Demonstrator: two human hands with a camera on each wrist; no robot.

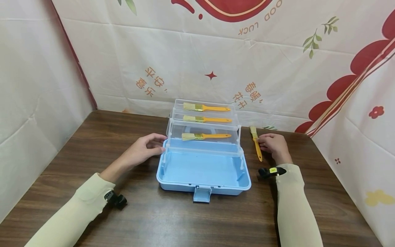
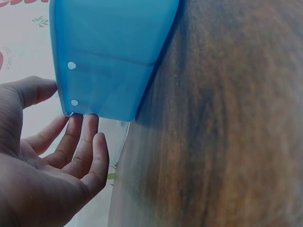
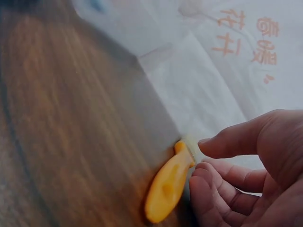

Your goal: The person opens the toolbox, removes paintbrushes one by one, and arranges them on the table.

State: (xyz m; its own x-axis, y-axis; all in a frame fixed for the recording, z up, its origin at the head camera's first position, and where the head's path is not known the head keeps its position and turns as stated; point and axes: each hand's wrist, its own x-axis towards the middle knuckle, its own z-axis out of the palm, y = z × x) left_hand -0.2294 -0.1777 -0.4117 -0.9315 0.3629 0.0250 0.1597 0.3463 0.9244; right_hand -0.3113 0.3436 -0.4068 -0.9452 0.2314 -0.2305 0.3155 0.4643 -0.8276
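On the table (image 1: 154, 223), just right of the blue box (image 1: 177, 187): one loose yellow-handled brush (image 1: 257, 147), with right hand (image 1: 275, 145) close beside, can't tell if fingers pinching it. Left hand (image 1: 143, 149) at the box's far left corner, fingers loosely spread, touching. Three more brushes (image 1: 206, 119) across the clear trays (image 1: 176, 135).

The blue box (image 1: 176, 187) can be entered from above at its front; its rear is overhung by clear trays (image 1: 177, 128).
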